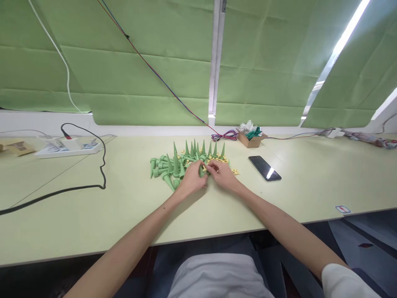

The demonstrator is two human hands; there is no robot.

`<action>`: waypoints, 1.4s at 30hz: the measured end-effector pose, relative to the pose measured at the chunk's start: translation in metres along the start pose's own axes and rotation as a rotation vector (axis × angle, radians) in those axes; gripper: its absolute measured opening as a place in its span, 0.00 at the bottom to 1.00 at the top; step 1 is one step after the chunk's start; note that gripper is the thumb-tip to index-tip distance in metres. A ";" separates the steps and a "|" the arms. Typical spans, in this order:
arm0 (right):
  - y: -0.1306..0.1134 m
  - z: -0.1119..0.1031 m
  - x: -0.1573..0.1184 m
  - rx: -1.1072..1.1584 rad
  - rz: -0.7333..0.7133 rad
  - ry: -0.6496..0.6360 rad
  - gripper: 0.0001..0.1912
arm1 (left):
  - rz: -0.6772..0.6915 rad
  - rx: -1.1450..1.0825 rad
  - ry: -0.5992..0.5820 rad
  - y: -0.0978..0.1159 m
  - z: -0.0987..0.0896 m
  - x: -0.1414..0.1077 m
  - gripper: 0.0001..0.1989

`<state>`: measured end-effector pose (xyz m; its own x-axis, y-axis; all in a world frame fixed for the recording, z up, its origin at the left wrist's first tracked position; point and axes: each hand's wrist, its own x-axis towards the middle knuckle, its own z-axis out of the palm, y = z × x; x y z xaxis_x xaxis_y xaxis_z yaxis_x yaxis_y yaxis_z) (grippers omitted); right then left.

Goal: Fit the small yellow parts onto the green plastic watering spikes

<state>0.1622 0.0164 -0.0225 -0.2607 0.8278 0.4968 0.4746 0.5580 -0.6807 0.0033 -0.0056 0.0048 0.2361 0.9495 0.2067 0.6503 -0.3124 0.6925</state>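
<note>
A green spike (201, 171) is held in the left grip (192, 177) and a yellow bit (204, 168) seems pinched in the right grip (221, 174), by the heap (176, 166) on the surface (93, 215), perhaps to be kept steady.

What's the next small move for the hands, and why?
Probably ease the small yellow piece against the green spike with the right hand: the left hand appears to hold that spike, and the yellow piece shows between both hands' fingertips.

Green cones (176, 166) stand upright or lie sideways, clustered, with small yellow pieces (235, 171) scattered toward the right.
</note>
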 end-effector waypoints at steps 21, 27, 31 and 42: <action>-0.001 0.001 0.000 -0.006 0.038 -0.007 0.10 | -0.067 -0.087 -0.038 -0.001 0.001 0.002 0.12; 0.002 0.001 0.000 -0.021 0.036 -0.010 0.12 | -0.030 -0.075 -0.041 -0.002 0.002 0.002 0.10; 0.002 0.001 0.001 -0.069 0.033 -0.006 0.15 | 0.027 -0.037 -0.020 -0.004 0.002 0.002 0.09; 0.000 0.001 0.001 -0.127 0.025 -0.032 0.20 | 0.062 0.014 0.016 -0.004 0.002 0.002 0.07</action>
<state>0.1612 0.0172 -0.0221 -0.2736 0.8437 0.4619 0.5830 0.5274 -0.6180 0.0027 -0.0030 0.0012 0.2645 0.9285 0.2605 0.6447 -0.3711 0.6683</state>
